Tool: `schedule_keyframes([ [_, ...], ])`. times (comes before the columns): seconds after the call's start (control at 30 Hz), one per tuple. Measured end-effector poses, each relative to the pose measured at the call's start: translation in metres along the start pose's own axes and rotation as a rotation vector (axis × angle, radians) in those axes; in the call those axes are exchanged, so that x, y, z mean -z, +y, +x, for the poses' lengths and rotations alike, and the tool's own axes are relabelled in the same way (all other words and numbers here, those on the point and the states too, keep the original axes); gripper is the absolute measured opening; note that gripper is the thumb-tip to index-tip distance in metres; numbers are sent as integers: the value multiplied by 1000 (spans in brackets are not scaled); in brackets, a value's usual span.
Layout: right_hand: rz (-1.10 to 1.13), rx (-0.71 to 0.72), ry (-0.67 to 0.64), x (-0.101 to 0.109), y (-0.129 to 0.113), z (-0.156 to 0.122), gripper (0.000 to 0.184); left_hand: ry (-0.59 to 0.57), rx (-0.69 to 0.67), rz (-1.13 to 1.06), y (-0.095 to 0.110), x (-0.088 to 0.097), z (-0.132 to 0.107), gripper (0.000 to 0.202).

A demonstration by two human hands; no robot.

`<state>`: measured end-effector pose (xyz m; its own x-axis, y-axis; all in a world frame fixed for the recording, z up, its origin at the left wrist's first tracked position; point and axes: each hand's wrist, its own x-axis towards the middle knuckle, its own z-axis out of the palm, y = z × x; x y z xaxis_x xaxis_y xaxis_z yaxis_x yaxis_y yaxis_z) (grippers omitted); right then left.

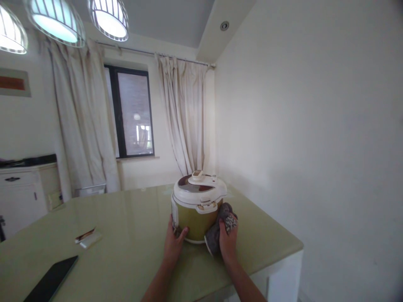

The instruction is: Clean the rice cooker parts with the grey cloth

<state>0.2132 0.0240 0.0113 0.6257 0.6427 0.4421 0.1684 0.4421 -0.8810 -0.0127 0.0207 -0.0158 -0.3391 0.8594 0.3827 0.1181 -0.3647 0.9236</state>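
Bare forearms [244, 280] end in a left hand [173, 244] holding the round olive-green, white-lidded electric cooker [197, 221] on the glossy pale-green table [132, 260] and a right hand [229, 241] gripping grey patterned cloth [213, 238] against it, seemingly wiping, which next needs steady bracing.

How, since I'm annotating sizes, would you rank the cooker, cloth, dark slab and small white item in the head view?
1. Cooker
2. Cloth and dark slab: too close to rank
3. Small white item
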Motion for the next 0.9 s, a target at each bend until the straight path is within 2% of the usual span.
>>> schedule_keyframes([
  [0.07,15,-63,22,-5,-6,6,67,2,14,-35,1,0,0,100],
  [0.13,53,-83,22,-9,-23,21,67,4,35,-46,2,0,0,102],
  [0.23,63,-35,50,-12,-45,33,68,4,50,-52,7,1,-1,95],
  [0.33,-6,85,37,-9,-44,13,62,27,57,-17,14,3,-3,80],
  [0.43,-182,233,-18,-3,-31,-30,53,72,57,29,20,5,-4,73],
  [0.5,-346,365,-90,-1,-28,-58,47,85,55,39,22,6,-4,70],
  [0.57,-497,527,-225,-6,-35,-77,46,82,52,44,22,9,-3,67],
  [0.67,-629,807,-475,-28,-63,-84,50,39,70,106,18,16,1,63],
  [0.73,-688,949,-588,-49,-87,-81,47,2,77,161,14,20,5,57],
  [0.83,-792,996,-626,-77,-114,-76,39,28,56,220,8,23,10,48],
  [0.9,-833,1040,-659,-83,-119,-75,32,26,39,251,6,22,11,50],
])
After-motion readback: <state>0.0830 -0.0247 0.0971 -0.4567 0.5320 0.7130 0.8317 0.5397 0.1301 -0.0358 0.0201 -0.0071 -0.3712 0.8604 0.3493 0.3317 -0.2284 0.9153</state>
